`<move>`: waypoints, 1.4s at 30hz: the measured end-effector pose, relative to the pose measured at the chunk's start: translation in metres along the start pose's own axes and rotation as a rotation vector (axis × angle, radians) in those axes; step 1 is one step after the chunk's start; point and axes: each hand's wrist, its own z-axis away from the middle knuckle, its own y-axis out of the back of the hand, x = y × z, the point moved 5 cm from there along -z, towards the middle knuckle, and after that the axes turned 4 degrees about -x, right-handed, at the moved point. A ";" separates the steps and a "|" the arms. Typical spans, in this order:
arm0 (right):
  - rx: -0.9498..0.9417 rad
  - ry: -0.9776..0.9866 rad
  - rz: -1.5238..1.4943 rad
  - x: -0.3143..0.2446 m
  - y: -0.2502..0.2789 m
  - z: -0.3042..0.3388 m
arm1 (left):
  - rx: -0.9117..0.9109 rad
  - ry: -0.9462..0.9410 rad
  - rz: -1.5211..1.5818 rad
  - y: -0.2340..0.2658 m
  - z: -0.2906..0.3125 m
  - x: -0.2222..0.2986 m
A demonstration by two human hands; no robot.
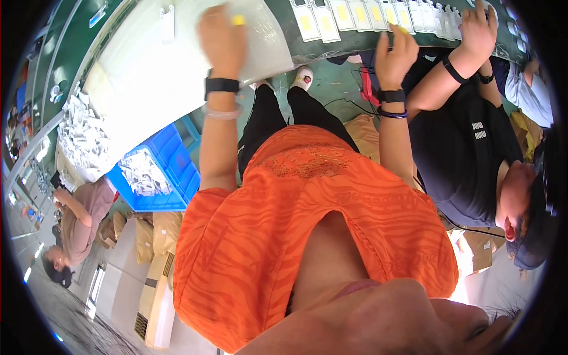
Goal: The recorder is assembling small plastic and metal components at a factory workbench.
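My left hand [223,42] is over the white sheeted part of the table, smeared by motion. A small bright yellow patch [238,20] shows at its fingers; whether it is worn or held I cannot tell. My right hand [396,58] is at the near edge of a row of flat white plastic pieces [359,15], several with pale yellow squares. Its thumb and forefinger are apart, with another yellow patch [403,30] by the fingertips. A lone white plastic piece [168,25] lies on the sheet [142,77], left of my left hand.
Beside me on the right, a co-worker in black reaches a hand [478,29] over the row. White parts are heaped [83,133] at the table's left end. Below it stands a blue crate [171,168] of similar parts. Another person [83,222] is at far left.
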 end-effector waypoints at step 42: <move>-0.083 -0.509 -0.721 0.073 0.036 -0.122 | -0.054 0.338 0.393 0.024 0.021 -0.046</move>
